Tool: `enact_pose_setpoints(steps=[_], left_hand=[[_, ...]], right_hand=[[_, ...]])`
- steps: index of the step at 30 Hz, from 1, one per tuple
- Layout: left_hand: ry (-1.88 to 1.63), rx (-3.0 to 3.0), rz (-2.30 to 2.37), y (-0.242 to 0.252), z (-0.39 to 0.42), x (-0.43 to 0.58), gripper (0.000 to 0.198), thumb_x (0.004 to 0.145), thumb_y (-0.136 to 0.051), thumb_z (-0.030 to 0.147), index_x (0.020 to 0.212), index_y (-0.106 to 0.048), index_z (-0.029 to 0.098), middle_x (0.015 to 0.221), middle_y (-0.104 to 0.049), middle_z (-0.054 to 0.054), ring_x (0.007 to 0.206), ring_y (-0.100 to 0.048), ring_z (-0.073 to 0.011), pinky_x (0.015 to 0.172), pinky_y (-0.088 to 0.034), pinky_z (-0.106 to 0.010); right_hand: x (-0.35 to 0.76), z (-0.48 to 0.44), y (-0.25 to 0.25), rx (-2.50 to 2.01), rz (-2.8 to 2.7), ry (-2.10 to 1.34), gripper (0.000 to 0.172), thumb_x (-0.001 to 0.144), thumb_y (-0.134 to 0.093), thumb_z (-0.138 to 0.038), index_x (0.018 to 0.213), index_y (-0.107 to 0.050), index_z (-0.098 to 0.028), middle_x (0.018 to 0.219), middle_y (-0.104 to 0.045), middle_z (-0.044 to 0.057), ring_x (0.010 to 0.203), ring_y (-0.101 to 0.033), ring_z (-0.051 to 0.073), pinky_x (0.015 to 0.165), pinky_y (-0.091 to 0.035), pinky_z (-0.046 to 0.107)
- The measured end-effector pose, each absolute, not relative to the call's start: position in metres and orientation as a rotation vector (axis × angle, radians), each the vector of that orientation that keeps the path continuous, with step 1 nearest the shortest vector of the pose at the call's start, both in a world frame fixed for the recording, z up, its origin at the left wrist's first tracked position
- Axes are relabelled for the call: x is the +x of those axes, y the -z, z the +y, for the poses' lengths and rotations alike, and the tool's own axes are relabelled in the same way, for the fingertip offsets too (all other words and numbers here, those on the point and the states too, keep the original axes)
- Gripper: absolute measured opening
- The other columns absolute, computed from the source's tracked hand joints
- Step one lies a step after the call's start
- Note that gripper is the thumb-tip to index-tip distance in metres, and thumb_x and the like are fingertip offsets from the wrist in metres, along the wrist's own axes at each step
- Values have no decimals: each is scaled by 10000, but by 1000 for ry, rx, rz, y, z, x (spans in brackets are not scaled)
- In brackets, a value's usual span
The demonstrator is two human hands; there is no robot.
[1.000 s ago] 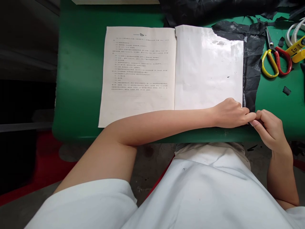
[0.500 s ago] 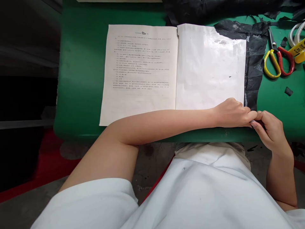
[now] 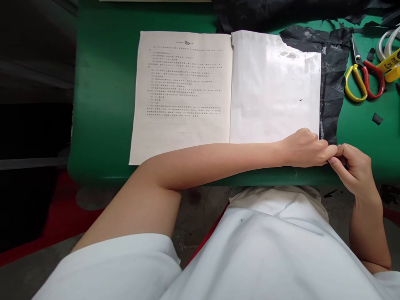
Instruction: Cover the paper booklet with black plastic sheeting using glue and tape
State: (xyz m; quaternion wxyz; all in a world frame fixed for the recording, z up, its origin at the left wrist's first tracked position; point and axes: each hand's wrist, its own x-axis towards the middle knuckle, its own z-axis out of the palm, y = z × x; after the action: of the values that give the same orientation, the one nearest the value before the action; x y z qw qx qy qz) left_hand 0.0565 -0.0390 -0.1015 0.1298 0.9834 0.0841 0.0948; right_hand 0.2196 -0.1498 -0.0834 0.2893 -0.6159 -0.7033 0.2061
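Evidently, the black sheet point(image 3: 331, 93) is pinched at its near right corner by the left hand point(image 3: 309, 148) and right hand point(image 3: 354, 168).

The open book point(image 3: 225, 93) has illegibly small print point(image 3: 184, 111).

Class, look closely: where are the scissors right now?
In the head view, the scissors lie at upper right on the green table, between the black sheet and a yellow object.
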Motion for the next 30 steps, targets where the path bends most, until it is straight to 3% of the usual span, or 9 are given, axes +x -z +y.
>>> enact_pose_setpoints(steps=[8, 18, 25, 30], left_hand=[[-310, 2891, 199, 104, -38, 55, 431, 980, -217, 116, 1034, -643, 147, 691, -632, -64, 566, -600, -166, 538, -147, -278], [-390, 2846, 258, 110, -38, 58, 593, 1029, -216, 530, 1015, -660, 138, 683, -633, -73, 610, -643, -197, 533, -139, -278], [-322, 2840, 265, 107, -38, 57, 500, 1040, -236, 389, 1015, -671, 142, 739, -681, -96, 624, -638, -189, 565, -236, -257], [-270, 2863, 249, 103, -38, 55, 454, 1032, -216, 275, 1081, -655, 171, 748, -677, -84, 631, -634, -179, 568, -218, -258]], right_hand=[[220, -152, 86, -1618, -1874, -557, 198, 916, -595, -169, 754, -489, -210, 632, -426, -43, 585, -369, 98, 547, -292, 267], [220, -151, 86, -1667, -1909, -533, 197, 943, -583, -240, 756, -525, -215, 625, -486, -33, 587, -407, 107, 547, -307, 276], [217, -150, 85, -1690, -1845, -537, 221, 916, -598, -217, 715, -508, -211, 599, -441, -40, 568, -375, 102, 532, -290, 277], [219, -153, 88, -1647, -1795, -576, 216, 856, -642, -186, 697, -498, -216, 614, -458, -42, 557, -375, 98, 516, -294, 274]])
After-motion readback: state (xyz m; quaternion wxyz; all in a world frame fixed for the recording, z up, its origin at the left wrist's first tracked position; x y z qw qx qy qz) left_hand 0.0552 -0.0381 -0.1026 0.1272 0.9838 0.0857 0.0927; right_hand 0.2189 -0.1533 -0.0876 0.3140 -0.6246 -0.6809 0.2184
